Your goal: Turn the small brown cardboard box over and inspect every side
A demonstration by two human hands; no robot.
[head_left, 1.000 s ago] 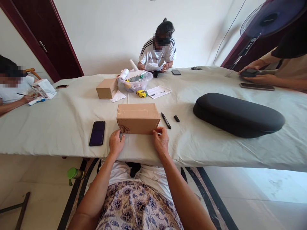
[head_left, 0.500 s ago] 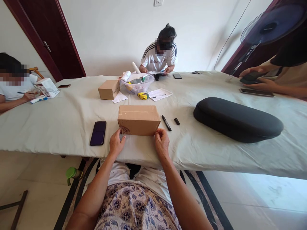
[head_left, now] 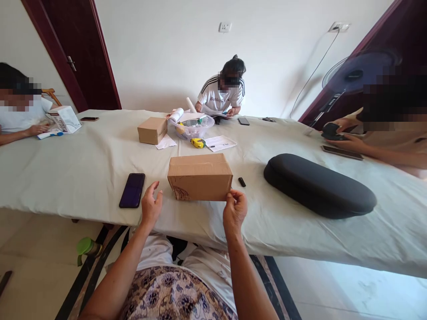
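Observation:
A taped brown cardboard box (head_left: 200, 178) sits near the table's front edge, right in front of me. My right hand (head_left: 235, 210) pinches its lower right corner with thumb and fingers closed. My left hand (head_left: 151, 206) hovers just left of the box's lower left corner, fingers apart and off the cardboard. A black phone (head_left: 132, 190) lies face up to the left of that hand. A small black pen cap (head_left: 242, 182) lies to the right of the box; the black marker is hidden behind the box.
A long black padded case (head_left: 318, 184) lies on the grey-clothed table (head_left: 83, 169) at right. Farther back are a smaller box (head_left: 152, 130), a clear bowl (head_left: 193, 126), a yellow tape measure (head_left: 198, 142) and a paper (head_left: 220, 143). Three other people sit at the left, far and right sides.
My left hand has come off the box and opened. The right hand has shifted right with the box's corner, and the box now covers the marker. The camera has tilted up.

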